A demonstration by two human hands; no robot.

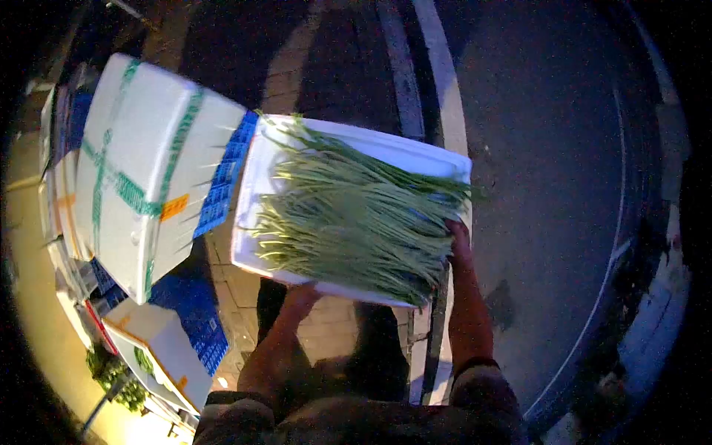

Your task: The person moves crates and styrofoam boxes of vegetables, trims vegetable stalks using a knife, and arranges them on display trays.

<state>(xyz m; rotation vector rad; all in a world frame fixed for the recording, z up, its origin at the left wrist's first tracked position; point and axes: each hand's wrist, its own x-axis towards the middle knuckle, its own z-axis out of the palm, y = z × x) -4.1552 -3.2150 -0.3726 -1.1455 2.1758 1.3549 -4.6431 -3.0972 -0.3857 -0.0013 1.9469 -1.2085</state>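
The shallow white foam box (pixel 247 233), right of the taped box (pixel 122 159), has its near rim in the partly closed left hand (pixel 299 299) and its right end in the curled right hand (pixel 460 242); fingertips are hard to make out. Light, crushable foam, loose bendy green stalks (pixel 356 211): best gripped low, both ends, level.

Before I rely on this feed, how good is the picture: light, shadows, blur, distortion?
Head view: dim overall, grainy over the dark road; warm glare at lower left; long shadows across the paving; green beans slightly soft, stalks blending together; strong fisheye, kerb bowed, corners black; right hand partly shadowed.
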